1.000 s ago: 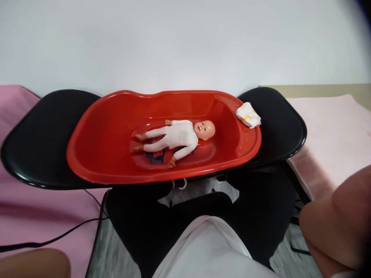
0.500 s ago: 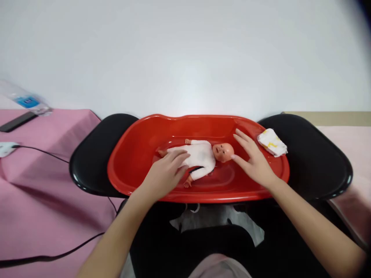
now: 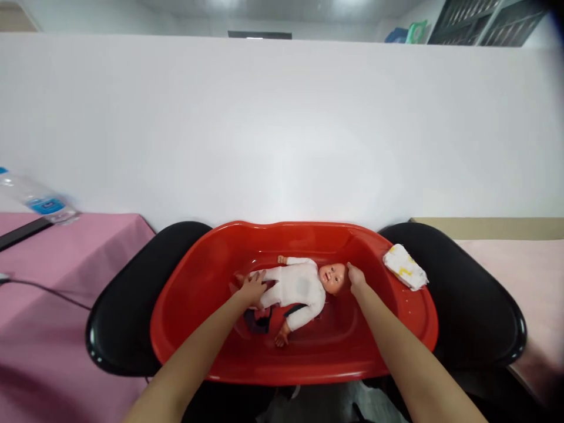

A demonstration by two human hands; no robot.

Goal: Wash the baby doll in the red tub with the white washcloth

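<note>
Both hands lay on a doll in a red tub.

The doll (image 3: 296, 286) lay on its back on the floor of the red tub (image 3: 211, 346), between the hands: the left hand (image 3: 252, 291) rested with spread fingers on its legs, and the right hand (image 3: 356, 279) touched the top of its head, fingers curled, grip hidden. Its long axis ran left to right, head to the right. It wore a white suit; head, hands and feet were bare.

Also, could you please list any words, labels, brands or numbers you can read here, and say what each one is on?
None can be read.
Bottle: blue label, too blurred to read.
Folded cloth on the tub rim: yellow marks, no legible text.
Doll: no writing visible.
</note>
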